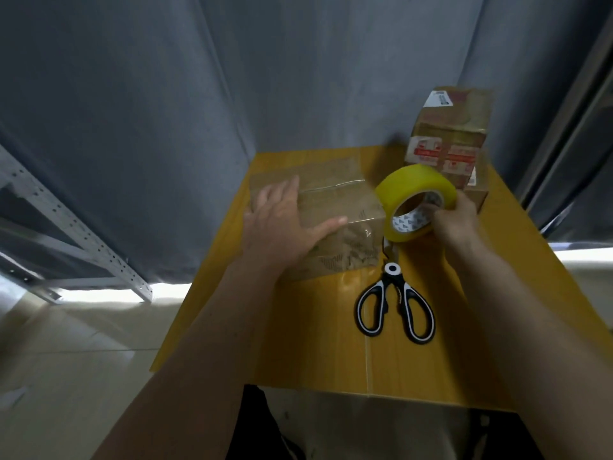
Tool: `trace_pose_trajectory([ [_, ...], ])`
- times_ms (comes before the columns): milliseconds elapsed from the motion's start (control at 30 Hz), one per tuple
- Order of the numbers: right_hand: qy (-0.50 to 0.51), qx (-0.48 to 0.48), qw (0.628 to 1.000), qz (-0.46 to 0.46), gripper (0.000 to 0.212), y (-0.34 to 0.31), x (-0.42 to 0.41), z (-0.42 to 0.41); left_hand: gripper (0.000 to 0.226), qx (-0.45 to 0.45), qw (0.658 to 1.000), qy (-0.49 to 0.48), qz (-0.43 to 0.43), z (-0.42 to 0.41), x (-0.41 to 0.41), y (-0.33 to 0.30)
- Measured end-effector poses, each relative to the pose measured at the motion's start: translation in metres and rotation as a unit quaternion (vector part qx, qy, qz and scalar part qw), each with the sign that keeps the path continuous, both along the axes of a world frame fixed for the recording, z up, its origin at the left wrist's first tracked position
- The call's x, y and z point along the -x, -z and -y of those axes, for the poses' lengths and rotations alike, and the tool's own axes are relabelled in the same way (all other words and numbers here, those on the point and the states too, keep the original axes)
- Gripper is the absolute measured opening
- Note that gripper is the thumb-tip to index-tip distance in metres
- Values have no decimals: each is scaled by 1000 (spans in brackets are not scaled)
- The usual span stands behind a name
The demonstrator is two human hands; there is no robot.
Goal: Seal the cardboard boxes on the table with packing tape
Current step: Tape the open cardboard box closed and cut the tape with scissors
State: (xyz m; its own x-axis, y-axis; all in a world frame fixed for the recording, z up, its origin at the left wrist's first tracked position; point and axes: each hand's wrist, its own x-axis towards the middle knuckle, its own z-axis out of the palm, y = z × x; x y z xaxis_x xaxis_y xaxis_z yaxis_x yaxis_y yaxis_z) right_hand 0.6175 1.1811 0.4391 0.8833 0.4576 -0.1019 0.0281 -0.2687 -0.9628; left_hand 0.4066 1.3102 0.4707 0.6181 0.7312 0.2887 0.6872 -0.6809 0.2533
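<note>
Scissors [394, 302] are lying nearest on the yellow bench [298, 343]. Left hand [282, 220] is pressing spread fingers on the cardboard box [345, 224]. Right hand [454, 217] is pinching the tape roll [414, 200].

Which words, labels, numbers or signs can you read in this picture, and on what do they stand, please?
None can be read.
Tape roll core: grey printed marks, blurred.
Near box: dark print on the side, too blurred.
Stacked boxes: red printed tape and a white label, too small.
Scissors: no text seen.
</note>
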Motion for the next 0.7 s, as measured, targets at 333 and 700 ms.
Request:
trace_pose_trajectory([
  [333, -9, -129, 959, -252, 46, -14, 22, -22, 136, 48, 997, -39, 39, -16, 23, 5],
  [700, -80, -220, 964, -126, 24, -79, 89, -48, 130, 235, 935, -55, 261, -12, 41, 18],
])
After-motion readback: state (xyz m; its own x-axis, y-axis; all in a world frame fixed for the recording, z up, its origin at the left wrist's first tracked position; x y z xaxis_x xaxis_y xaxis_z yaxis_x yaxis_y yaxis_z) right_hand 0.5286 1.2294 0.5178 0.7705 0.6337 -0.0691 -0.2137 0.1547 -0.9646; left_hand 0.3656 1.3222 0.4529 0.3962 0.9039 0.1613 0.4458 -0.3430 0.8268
